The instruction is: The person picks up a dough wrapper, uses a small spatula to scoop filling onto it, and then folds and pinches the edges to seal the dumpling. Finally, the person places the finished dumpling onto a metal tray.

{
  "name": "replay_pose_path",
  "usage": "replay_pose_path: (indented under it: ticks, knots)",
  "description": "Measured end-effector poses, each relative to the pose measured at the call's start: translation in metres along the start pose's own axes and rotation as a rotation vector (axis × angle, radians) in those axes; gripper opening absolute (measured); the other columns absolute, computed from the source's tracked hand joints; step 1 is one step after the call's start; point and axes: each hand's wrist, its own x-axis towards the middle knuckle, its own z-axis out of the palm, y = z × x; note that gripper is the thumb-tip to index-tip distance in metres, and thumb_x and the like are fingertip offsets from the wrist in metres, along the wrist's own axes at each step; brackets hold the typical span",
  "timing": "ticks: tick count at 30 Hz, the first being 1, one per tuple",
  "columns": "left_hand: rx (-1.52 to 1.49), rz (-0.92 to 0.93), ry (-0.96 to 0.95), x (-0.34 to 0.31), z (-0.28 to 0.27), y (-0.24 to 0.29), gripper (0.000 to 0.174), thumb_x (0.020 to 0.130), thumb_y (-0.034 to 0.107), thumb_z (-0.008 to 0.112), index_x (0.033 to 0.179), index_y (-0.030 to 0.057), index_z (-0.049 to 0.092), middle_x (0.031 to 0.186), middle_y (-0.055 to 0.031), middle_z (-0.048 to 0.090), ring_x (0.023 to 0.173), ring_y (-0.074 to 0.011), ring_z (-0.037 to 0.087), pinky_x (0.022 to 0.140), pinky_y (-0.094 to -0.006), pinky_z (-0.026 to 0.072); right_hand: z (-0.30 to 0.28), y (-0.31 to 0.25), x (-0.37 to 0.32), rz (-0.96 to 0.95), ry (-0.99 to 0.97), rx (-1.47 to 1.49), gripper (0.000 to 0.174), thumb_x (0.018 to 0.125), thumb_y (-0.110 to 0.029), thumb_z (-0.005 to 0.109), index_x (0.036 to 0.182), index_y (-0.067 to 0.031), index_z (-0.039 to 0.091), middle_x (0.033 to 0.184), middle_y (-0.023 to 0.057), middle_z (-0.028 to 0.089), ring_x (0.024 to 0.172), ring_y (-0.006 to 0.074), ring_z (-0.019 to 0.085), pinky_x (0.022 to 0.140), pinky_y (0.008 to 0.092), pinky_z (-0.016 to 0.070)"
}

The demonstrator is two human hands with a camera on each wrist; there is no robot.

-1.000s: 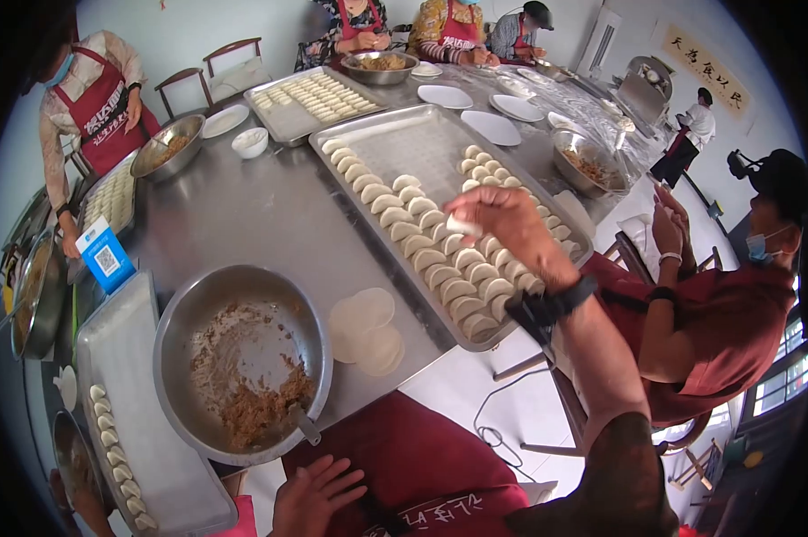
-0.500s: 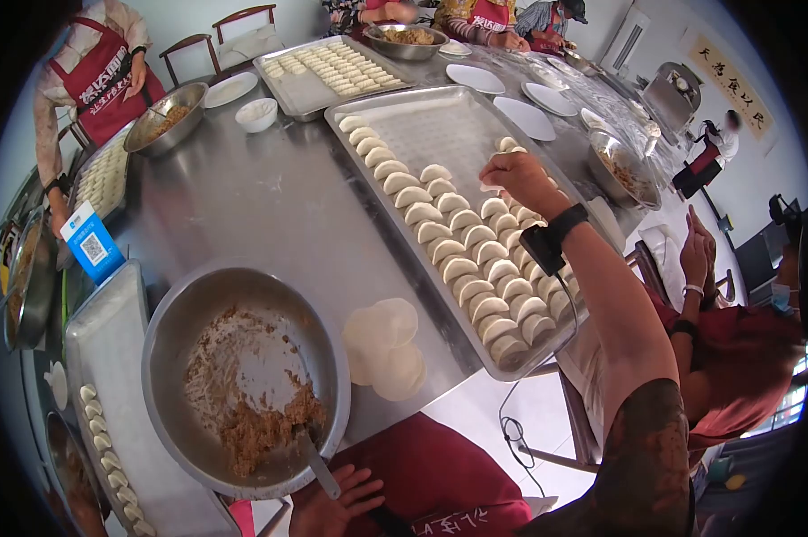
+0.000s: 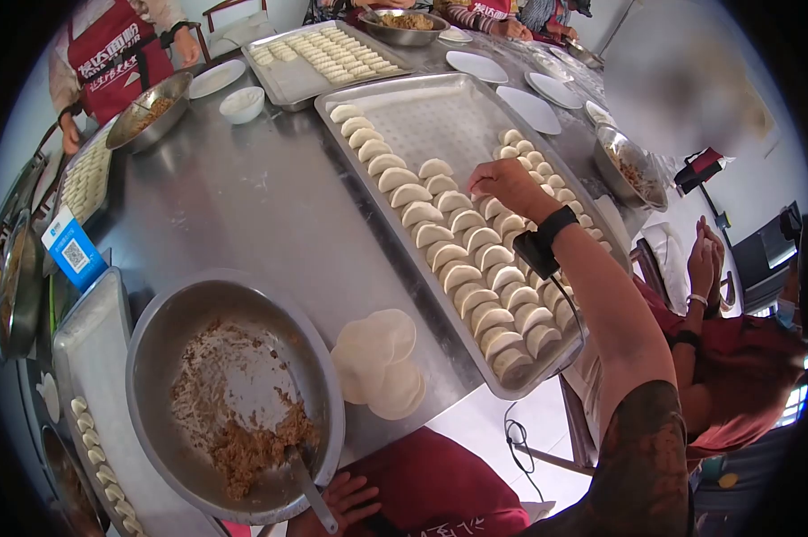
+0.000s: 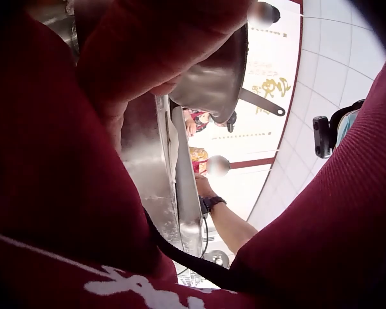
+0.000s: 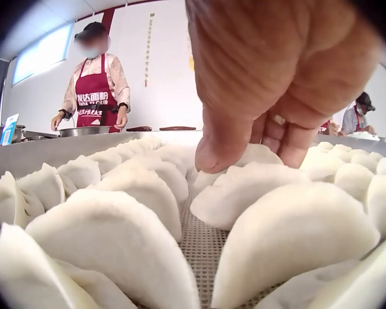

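Overhead, the right hand (image 3: 510,186) dips into the dumpling rows on the steel tray (image 3: 440,121), while the left hand (image 3: 343,501) lies spread on the red apron (image 3: 440,483) below the filling bowl (image 3: 144,358). The left wrist view shows only that bowl's underside. In the right wrist view, thumb and fingertips (image 5: 219,145) pinch a dumpling (image 5: 260,154) standing among its neighbours.

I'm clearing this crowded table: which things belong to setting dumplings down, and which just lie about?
In use: right hand, the dumpling it pinches, perforated tray, round wrappers, filling bowl, spoon.
Lying about: QR-code card, white plates, small white bowl.
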Motion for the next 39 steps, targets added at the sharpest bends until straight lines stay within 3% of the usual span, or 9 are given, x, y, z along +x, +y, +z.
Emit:
replay_pose_path:
  ticks: [14, 18, 21, 24, 28, 34, 36, 39]
  knots:
    - [0.079, 0.020, -0.006, 0.003, 0.006, 0.002, 0.050, 0.105, 0.035, 0.042, 0.139, -0.0015, 0.047, 0.139, -0.0241, 0.052, 0.128, -0.0418, 0.052, 0.107, -0.0576, 0.0420, 0.007, 0.014, 0.000, -0.086, -0.019, 0.008, 0.011, 0.078, -0.004, 0.068, 0.087, -0.0036, 0.073, 0.079, 0.0093, 0.072, 0.076, 0.0198, 0.069, 0.074, 0.0318, 0.0523]
    - [0.110, 0.024, -0.025, 0.004, 0.010, 0.007, 0.052, 0.106, 0.036, 0.040, 0.140, -0.0025, 0.045, 0.140, -0.0244, 0.052, 0.130, -0.0422, 0.049, 0.110, -0.0586, 0.0385, 0.015, 0.035, 0.004, -0.146, -0.003, 0.146, 0.011, 0.079, -0.007, 0.068, 0.088, -0.0040, 0.073, 0.078, 0.0089, 0.072, 0.075, 0.0196, 0.068, 0.073, 0.0333, 0.0531]
    - [0.134, 0.011, -0.056, 0.000, 0.005, 0.013, 0.052, 0.107, 0.036, 0.036, 0.141, -0.0026, 0.042, 0.141, -0.0249, 0.050, 0.133, -0.0419, 0.046, 0.113, -0.0591, 0.0343, 0.006, 0.003, -0.010, -0.198, 0.102, -0.158, 0.015, 0.078, -0.009, 0.068, 0.092, -0.0036, 0.072, 0.085, 0.0159, 0.072, 0.083, 0.0304, 0.071, 0.077, 0.0390, 0.0544]
    - [0.138, 0.008, -0.066, 0.000, 0.009, 0.016, 0.051, 0.107, 0.036, 0.037, 0.140, -0.0025, 0.044, 0.140, -0.0240, 0.052, 0.132, -0.0410, 0.048, 0.112, -0.0580, 0.0361, 0.001, -0.022, -0.022, -0.205, 0.125, -0.235, 0.015, 0.078, -0.010, 0.071, 0.092, -0.0045, 0.071, 0.086, 0.0155, 0.072, 0.084, 0.0337, 0.069, 0.077, 0.0417, 0.0538]
    - [0.235, 0.057, -0.085, -0.001, 0.017, 0.018, 0.048, 0.107, 0.033, 0.038, 0.138, -0.0020, 0.048, 0.138, -0.0226, 0.054, 0.130, -0.0395, 0.050, 0.111, -0.0565, 0.0374, 0.010, -0.062, -0.051, -0.311, 0.162, -0.268, 0.012, 0.080, -0.010, 0.069, 0.092, -0.0059, 0.071, 0.089, 0.0150, 0.071, 0.089, 0.0342, 0.067, 0.079, 0.0425, 0.0525]
    - [0.300, 0.162, -0.113, -0.004, 0.019, 0.019, 0.044, 0.106, 0.029, 0.041, 0.135, -0.0031, 0.051, 0.137, -0.0232, 0.055, 0.129, -0.0392, 0.051, 0.112, -0.0550, 0.0370, 0.040, -0.144, -0.123, -0.639, 0.190, -0.197, 0.009, 0.080, -0.013, 0.067, 0.087, -0.0067, 0.068, 0.092, 0.0095, 0.068, 0.087, 0.0313, 0.066, 0.075, 0.0409, 0.0533]
    - [0.301, 0.201, -0.129, -0.003, 0.015, 0.021, 0.044, 0.106, 0.028, 0.041, 0.134, -0.0041, 0.051, 0.137, -0.0239, 0.055, 0.129, -0.0392, 0.051, 0.113, -0.0542, 0.0365, 0.062, -0.176, -0.158, -0.768, 0.364, -0.191, 0.008, 0.080, -0.014, 0.066, 0.086, -0.0092, 0.067, 0.090, 0.0067, 0.067, 0.082, 0.0286, 0.065, 0.071, 0.0397, 0.0529]
    - [0.246, 0.228, -0.088, -0.001, 0.010, 0.025, 0.043, 0.106, 0.026, 0.042, 0.134, -0.0051, 0.051, 0.137, -0.0247, 0.055, 0.129, -0.0387, 0.052, 0.114, -0.0530, 0.0359, 0.098, -0.207, -0.214, -0.609, 0.320, 0.005, 0.006, 0.087, -0.017, 0.065, 0.084, -0.0117, 0.067, 0.086, 0.0034, 0.068, 0.077, 0.0253, 0.065, 0.067, 0.0371, 0.0519]
